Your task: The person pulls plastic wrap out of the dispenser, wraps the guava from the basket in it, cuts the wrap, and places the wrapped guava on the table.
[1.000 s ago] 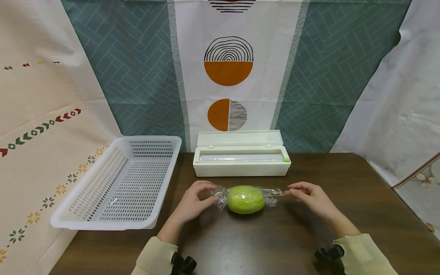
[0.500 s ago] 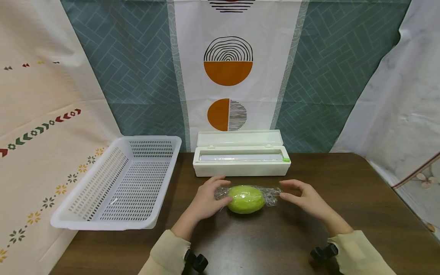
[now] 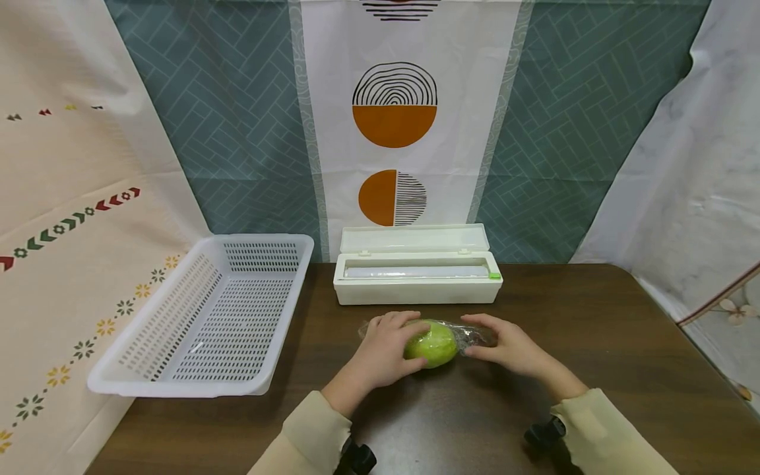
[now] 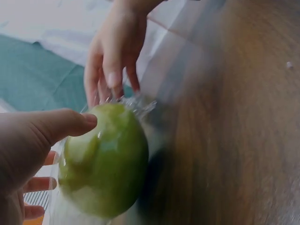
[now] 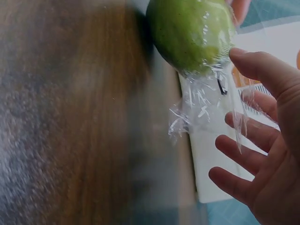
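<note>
A smooth green, mango-like fruit (image 3: 438,346) lies in front of me on the brown table, wrapped in clear cling film (image 5: 199,101) that is bunched at its right end. My left hand (image 3: 382,349) is around the fruit's left half, thumb on the near side and fingers at the far side. In the left wrist view the fingers look straight, with the thumb tip (image 4: 89,120) over the fruit. My right hand (image 3: 509,346) has its fingers spread about the film's right end. Its thumb tip (image 5: 238,52) lies right at the wrapped fruit.
Behind the fruit stands a white cling film box (image 3: 418,292), lid raised, with a roll (image 3: 415,272) inside. A white perforated basket (image 3: 178,390) is at the left. The brown table (image 3: 564,290) ends at a patterned cloth backdrop (image 3: 249,132).
My left hand has moved right, from the film's left end to around the fruit. My right hand has let go of the right film end and moved left toward the fruit.
</note>
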`<state>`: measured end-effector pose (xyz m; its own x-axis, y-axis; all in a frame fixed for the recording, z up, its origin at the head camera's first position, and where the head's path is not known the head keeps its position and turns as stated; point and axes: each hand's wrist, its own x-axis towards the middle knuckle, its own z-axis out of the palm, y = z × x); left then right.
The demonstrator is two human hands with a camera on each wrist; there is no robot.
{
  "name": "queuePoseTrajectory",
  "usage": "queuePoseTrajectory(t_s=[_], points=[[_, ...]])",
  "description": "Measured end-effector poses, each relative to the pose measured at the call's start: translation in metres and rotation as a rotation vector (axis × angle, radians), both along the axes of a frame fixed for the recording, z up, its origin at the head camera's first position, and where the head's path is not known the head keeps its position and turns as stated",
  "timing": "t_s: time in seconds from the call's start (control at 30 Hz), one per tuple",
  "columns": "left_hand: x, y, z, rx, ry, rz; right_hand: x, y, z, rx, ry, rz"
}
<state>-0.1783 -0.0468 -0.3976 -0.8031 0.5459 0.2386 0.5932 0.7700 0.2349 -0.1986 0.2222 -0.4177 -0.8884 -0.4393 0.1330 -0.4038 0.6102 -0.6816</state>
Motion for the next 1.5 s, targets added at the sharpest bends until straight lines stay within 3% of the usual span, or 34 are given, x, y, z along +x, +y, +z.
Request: queuePoseTrajectory(t_s=[0.2, 0.33, 0.7, 0.9, 1.13, 1.37, 1.5], points=[[0.004, 0.014, -0.001, -0.171, 0.118, 0.010, -0.001, -0.004, -0.005, 0.018, -0.027, 0.029], [0.006, 0.019, -0.002, -0.211, 0.159, 0.054, 0.000, -0.006, -0.008, 0.030, -0.038, 0.016], [-0.001, 0.027, -0.009, -0.214, 0.091, 0.191, 0.000, -0.010, -0.011, 0.021, -0.062, -0.009], [-0.005, 0.036, -0.015, -0.221, 0.121, 0.276, -0.001, -0.013, -0.010, 0.007, -0.049, -0.031], [-0.015, 0.036, -0.016, -0.231, 0.160, 0.248, -0.005, -0.013, -0.012, 0.009, 0.000, -0.026], [-0.024, 0.034, -0.009, -0.215, 0.077, 0.214, -0.013, -0.016, -0.010, 0.024, 0.061, -0.010], [-0.028, 0.033, -0.005, -0.202, 0.023, 0.204, -0.016, -0.017, -0.008, 0.027, 0.046, 0.006]])
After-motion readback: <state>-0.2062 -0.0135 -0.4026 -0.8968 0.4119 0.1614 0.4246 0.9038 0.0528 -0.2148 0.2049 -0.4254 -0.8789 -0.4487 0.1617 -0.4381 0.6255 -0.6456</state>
